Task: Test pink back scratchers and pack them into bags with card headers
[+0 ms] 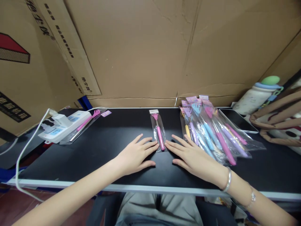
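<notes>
The bagged pink back scratcher [161, 138] is being flanked on the bench [128, 124] by the left hand [136, 156] and right hand [194, 156], fingers spread and nothing being gripped, apparently so it is being steadied between them.

From my head, the camera looks forward and down over my lap [138, 205], near above my left hand [136, 157] and right hand [197, 158], facing the cardboard panel [138, 50] behind the black tabletop [122, 125].

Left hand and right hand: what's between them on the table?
Head view: a bagged pink back scratcher, its handle end between the left hand and right hand; black tabletop shows nearer the person.
</notes>
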`<state>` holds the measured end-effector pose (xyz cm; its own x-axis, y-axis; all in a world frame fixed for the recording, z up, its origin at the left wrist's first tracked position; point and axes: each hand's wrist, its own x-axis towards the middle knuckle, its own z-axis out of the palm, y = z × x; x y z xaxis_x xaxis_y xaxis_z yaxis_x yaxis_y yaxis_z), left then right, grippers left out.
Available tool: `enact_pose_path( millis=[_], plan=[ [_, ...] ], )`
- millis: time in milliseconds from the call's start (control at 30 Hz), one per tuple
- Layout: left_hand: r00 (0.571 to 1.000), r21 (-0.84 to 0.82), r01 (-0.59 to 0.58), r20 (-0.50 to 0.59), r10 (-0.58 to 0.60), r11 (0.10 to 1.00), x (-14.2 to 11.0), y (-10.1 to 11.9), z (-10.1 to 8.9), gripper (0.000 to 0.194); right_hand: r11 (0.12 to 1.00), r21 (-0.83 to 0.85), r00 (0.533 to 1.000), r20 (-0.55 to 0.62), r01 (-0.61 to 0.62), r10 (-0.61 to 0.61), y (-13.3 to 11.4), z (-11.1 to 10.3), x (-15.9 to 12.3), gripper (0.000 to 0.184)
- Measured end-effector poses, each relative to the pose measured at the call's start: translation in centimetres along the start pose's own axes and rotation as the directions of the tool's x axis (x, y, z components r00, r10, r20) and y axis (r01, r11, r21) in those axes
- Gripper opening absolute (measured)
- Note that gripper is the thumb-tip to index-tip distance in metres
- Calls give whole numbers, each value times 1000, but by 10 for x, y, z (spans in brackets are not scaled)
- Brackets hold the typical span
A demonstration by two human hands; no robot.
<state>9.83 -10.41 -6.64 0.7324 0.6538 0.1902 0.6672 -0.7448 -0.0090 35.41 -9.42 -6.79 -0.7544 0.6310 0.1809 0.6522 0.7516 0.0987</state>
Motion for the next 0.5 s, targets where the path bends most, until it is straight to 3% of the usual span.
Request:
enact_pose_path(
  millis=[300, 400, 500],
  plan=[
    [997, -39, -75, -26, 74, 996, 20, -14, -6, 33, 995, 101, 998, 64, 7, -13, 11, -10, 12, 47],
    [992, -55, -117, -50, 115, 992, 27, -22, -5, 27, 990, 137, 995, 81, 39, -50, 16, -23, 20, 39],
    [989, -97, -134, -69, 128, 986, 29, -28, -2, 23, 985, 171, 999, 7, 33, -35, 34, -45, 25, 34]
  ],
)
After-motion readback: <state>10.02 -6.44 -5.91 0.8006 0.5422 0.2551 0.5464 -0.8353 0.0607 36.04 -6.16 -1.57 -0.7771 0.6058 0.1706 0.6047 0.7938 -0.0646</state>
